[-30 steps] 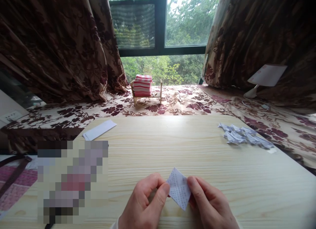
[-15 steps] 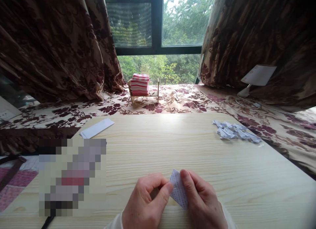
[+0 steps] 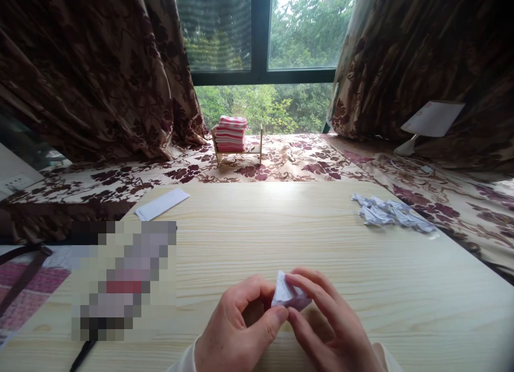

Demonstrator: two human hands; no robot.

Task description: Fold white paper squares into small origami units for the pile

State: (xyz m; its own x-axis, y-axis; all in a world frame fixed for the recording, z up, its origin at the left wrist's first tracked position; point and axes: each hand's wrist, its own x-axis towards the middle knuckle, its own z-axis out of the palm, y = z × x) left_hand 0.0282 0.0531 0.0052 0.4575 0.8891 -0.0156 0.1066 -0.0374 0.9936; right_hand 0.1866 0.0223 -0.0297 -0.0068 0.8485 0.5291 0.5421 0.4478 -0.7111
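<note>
A small folded piece of printed paper (image 3: 286,290) is held between both hands, above the near part of the wooden table. My left hand (image 3: 241,324) pinches its left lower edge between thumb and index finger. My right hand (image 3: 331,318) has its fingertips on the paper's right side, with the thumb at the bottom edge. The paper shows a pointed, raised fold at the top and a flap to the right. The fingers cover part of its lower side.
Several folded paper pieces (image 3: 393,211) lie in a pile at the table's right back. White paper strips (image 3: 163,203) rest at the left back. A pixelated object (image 3: 128,275) is on the left. Beyond the table (image 3: 241,227) stand a small rack with folded striped cloths (image 3: 231,134) and a lamp (image 3: 433,118).
The paper was a flat, angular sheet and now is bent into a raised fold. My right fingers have spread and shifted over its top and right side. The view has tilted slightly.
</note>
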